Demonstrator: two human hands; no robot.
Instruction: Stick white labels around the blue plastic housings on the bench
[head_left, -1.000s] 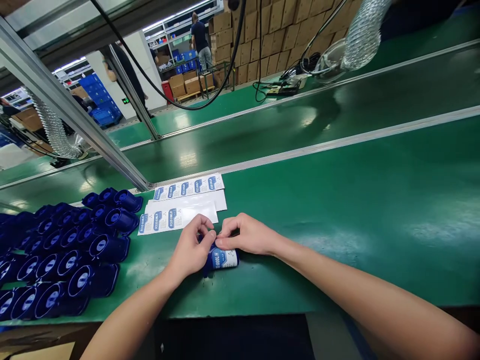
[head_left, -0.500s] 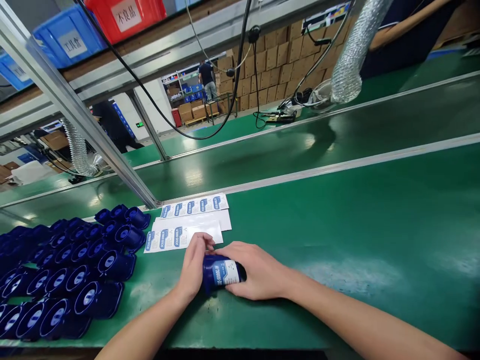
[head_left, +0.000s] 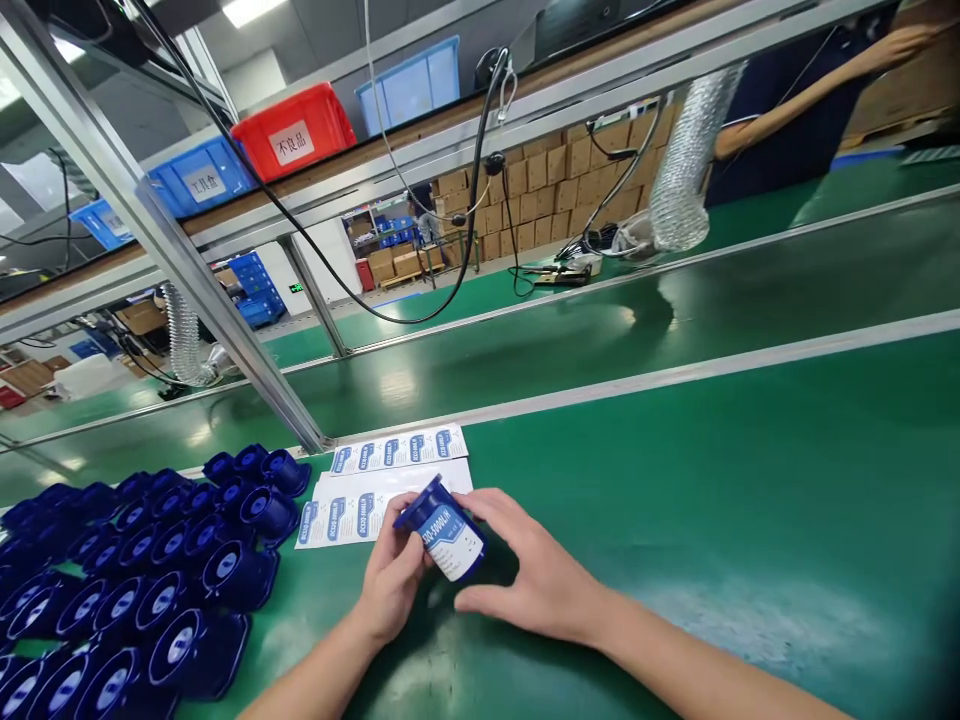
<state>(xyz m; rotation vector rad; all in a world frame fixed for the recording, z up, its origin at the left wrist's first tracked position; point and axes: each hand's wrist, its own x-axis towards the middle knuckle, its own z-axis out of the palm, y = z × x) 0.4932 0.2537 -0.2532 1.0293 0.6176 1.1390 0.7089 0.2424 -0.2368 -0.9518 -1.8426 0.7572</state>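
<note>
The left hand (head_left: 391, 588) grips the blue cup (head_left: 444, 528) by its rim end above the bench (head_left: 637, 500), before the label sheets (head_left: 397, 453) near its back edge, while the right hand (head_left: 536, 582) curves open, contact unclear; steady holding should help the label (head_left: 457, 552) lie flat.

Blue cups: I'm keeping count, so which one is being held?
The blue cup in the left hand, its blue-and-white label showing; the other cups sit grouped on the table at the picture's left.
</note>
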